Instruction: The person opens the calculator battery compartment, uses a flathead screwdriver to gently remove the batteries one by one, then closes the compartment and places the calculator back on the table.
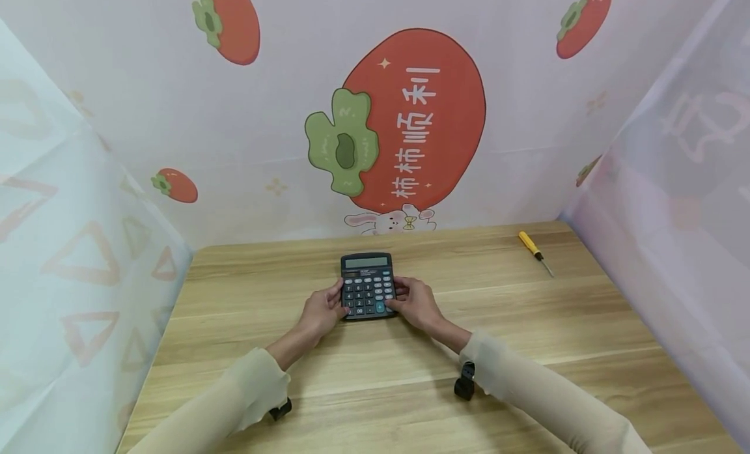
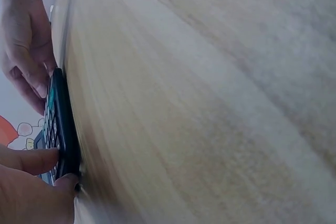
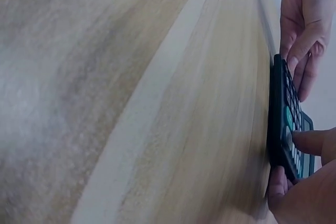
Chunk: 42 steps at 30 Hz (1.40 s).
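Note:
A dark calculator (image 1: 368,286) with a grey display and a blue-green key is at the middle of the wooden table, its display toward the far wall. My left hand (image 1: 323,311) grips its left edge, thumb on top near the lower corner. My right hand (image 1: 417,303) holds the opposite edge, the thumb over the lower right keys. In the left wrist view the calculator (image 2: 62,124) appears edge-on between both hands. The right wrist view shows fingers under the calculator (image 3: 281,114) and a thumb on its keys.
A screwdriver (image 1: 532,247) with a yellow handle lies at the table's far right. Wood-grain tabletop (image 1: 375,382) spreads around the hands. A white printed sheet (image 1: 269,115) with red fruit pictures stands behind the table, and similar sheets hang at both sides.

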Available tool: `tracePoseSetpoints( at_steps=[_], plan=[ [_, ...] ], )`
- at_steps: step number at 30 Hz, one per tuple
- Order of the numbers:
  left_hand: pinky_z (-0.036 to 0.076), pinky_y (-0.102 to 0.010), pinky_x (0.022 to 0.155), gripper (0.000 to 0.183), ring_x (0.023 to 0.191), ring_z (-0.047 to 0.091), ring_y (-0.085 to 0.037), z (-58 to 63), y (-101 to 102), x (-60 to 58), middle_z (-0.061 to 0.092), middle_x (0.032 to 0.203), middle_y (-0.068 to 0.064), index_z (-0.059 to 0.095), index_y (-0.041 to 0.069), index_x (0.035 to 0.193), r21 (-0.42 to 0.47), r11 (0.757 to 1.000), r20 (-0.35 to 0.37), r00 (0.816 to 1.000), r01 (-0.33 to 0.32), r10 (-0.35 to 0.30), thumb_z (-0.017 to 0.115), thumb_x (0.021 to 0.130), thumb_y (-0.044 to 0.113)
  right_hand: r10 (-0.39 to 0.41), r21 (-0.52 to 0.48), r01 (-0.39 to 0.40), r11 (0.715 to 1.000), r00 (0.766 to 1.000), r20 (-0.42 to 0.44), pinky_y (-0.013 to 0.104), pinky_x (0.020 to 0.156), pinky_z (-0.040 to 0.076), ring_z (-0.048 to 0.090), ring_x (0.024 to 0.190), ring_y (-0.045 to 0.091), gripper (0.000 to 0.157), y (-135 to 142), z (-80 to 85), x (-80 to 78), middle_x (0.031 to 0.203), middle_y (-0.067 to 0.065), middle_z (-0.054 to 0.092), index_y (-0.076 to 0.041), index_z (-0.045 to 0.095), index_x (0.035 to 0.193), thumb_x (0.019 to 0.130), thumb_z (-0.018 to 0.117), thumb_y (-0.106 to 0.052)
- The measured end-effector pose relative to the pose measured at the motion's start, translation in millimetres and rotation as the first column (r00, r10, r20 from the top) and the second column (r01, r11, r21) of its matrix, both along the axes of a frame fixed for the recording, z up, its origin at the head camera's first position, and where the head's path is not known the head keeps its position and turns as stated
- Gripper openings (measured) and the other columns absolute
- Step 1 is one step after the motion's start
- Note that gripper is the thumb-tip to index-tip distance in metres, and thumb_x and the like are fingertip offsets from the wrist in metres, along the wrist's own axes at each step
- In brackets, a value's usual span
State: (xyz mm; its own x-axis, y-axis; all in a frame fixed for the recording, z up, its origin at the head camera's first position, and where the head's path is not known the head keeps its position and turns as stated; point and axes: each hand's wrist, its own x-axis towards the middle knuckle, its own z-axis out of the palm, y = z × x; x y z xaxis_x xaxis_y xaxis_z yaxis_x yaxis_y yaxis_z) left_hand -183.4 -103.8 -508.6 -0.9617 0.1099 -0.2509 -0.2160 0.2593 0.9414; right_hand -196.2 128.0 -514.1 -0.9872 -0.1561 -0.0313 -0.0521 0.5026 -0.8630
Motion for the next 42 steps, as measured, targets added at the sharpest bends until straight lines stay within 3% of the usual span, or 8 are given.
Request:
tracePoseSetpoints(
  at_steps=[12,17,23,28,37,42],
  plan=[
    [0.041,-0.040,0.119,0.080,0.152,0.039,-0.036,0.9,6.8,3.2,0.034,0.165,-0.024,0.026,-0.004,0.163,-0.078,0.997,-0.045,0.999,0.013,-0.016,0.067,0.095,-0.012,-0.017,0.038,0.018,0.999,1.000,-0.025,0.031,0.087,0.063,0.072,0.101,0.025,0.051,3.1,2.4,-13.9,0.113,0.016,0.073,0.010,0.063,0.136,0.091,0.082,-0.006],
    [0.043,-0.041,0.117,0.082,0.150,0.042,-0.038,5.5,11.1,6.4,0.032,0.167,-0.024,0.022,-0.004,0.165,-0.063,0.998,-0.032,0.999,0.004,-0.006,0.067,0.096,-0.010,-0.029,0.069,0.029,0.997,1.000,-0.007,0.036,0.092,0.062,0.070,0.105,0.024,0.052,4.0,5.3,-23.2,0.117,0.015,0.072,0.006,0.063,0.139,0.094,0.081,-0.012],
    [0.051,-0.038,0.110,0.076,0.142,0.053,-0.040,8.7,10.7,9.6,0.039,0.163,-0.029,0.029,-0.006,0.163,-0.090,0.996,-0.036,0.999,-0.006,0.003,0.067,0.097,-0.005,-0.054,0.101,0.054,0.993,0.999,0.001,0.041,0.098,0.060,0.068,0.109,0.026,0.054,5.1,8.8,-35.7,0.121,0.016,0.071,0.004,0.061,0.142,0.096,0.080,-0.017],
    [0.054,-0.042,0.109,0.072,0.137,0.058,-0.040,11.9,10.4,12.2,0.045,0.158,-0.031,0.034,-0.007,0.161,-0.115,0.993,-0.004,1.000,-0.027,0.026,0.069,0.098,0.001,-0.042,0.125,0.044,0.991,0.999,-0.017,0.043,0.100,0.059,0.067,0.111,0.027,0.053,5.9,12.5,-48.1,0.124,0.016,0.071,0.003,0.063,0.142,0.097,0.079,-0.020],
    [0.039,-0.053,0.122,0.067,0.148,0.045,-0.044,12.8,9.0,13.1,0.048,0.156,-0.031,0.037,-0.011,0.157,-0.112,0.993,0.033,0.998,-0.044,0.048,0.067,0.100,0.007,0.006,0.132,-0.003,0.991,1.000,-0.021,0.042,0.099,0.060,0.069,0.111,0.027,0.047,1.6,16.4,-66.5,0.126,0.015,0.072,-0.001,0.066,0.140,0.100,0.077,-0.022],
    [0.041,-0.053,0.121,0.064,0.146,0.047,-0.043,11.5,8.4,11.5,0.051,0.153,-0.029,0.038,-0.012,0.156,-0.112,0.993,0.044,0.998,-0.041,0.046,0.065,0.102,0.008,0.014,0.120,-0.013,0.993,1.000,-0.007,0.040,0.096,0.060,0.068,0.108,0.026,0.041,-2.5,13.6,-73.0,0.123,0.014,0.073,-0.002,0.068,0.138,0.102,0.074,-0.021]
  ],
)
